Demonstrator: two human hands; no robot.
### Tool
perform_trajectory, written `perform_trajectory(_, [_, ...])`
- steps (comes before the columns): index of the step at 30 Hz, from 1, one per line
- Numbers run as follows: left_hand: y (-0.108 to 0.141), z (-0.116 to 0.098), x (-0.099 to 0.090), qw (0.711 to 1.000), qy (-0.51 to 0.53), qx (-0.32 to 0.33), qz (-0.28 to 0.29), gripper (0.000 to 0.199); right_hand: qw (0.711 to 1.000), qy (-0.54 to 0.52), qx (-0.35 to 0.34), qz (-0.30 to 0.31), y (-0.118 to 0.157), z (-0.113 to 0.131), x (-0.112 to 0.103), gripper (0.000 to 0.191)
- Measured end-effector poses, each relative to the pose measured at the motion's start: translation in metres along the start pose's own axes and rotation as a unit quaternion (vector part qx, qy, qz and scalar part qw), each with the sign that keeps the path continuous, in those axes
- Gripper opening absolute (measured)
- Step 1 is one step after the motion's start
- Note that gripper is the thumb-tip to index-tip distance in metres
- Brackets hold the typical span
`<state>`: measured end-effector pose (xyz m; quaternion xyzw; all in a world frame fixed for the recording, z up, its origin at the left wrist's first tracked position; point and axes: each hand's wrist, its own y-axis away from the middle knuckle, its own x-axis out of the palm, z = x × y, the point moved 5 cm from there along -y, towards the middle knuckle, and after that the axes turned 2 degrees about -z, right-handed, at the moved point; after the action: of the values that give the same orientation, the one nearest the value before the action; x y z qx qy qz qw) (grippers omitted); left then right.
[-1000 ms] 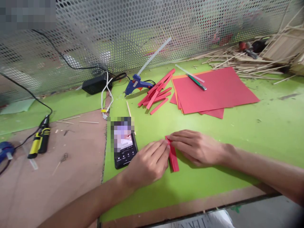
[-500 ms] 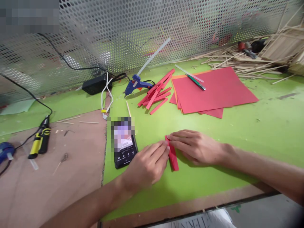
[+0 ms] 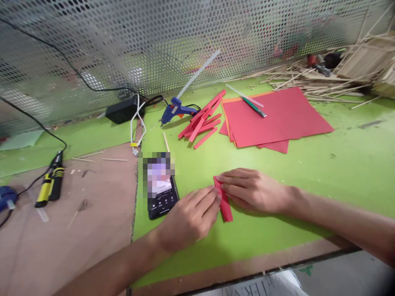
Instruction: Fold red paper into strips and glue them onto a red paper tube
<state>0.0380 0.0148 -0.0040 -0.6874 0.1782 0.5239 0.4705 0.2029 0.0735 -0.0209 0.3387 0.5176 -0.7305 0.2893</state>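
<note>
A narrow folded strip of red paper (image 3: 226,211) lies on the green table top, slanting slightly toward me. From its left side my left hand (image 3: 193,213) grips it, fingers close together and tips on the strip's upper half. My right hand (image 3: 247,190) holds the strip's far end from the right, its fingers also together and pressing on the paper. The thumbs are hidden under both hands. Just left of my left hand rests a phone (image 3: 163,207) with its screen lit and partly blurred out.
Beyond my hands lie several red paper strips (image 3: 200,123), a blue glue gun (image 3: 173,112) and stacked red sheets (image 3: 277,123) with a green-handled cutter (image 3: 253,107) on top. A perforated metal panel (image 3: 191,33) stands behind, and thin wooden sticks (image 3: 290,80) are heaped at the far right.
My left fingertips have shifted very slightly down along the red paper strip. My right hand stays in place, and the camera view has moved a little.
</note>
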Motion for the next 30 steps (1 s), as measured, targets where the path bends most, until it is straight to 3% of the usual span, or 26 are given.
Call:
perform_trajectory(5, [0.0012, 0.0011, 0.0008, 1.0, 0.006, 0.0, 0.009, 0.025, 1.0, -0.003, 0.009, -0.005, -0.0015, -0.0006, -0.0011, 0.019])
perform_trajectory(12, [0.0039, -0.0026, 0.0033, 0.997, -0.026, 0.053, 0.039, 0.029, 1.0, 0.009, -0.008, -0.007, 0.0005, 0.0008, 0.0004, 0.03])
perform_trajectory(30, [0.0044, -0.0056, -0.0019, 0.997, 0.02, 0.074, 0.004, 0.03, 0.999, 0.034, -0.002, 0.002, -0.0017, 0.0035, 0.0036, 0.03])
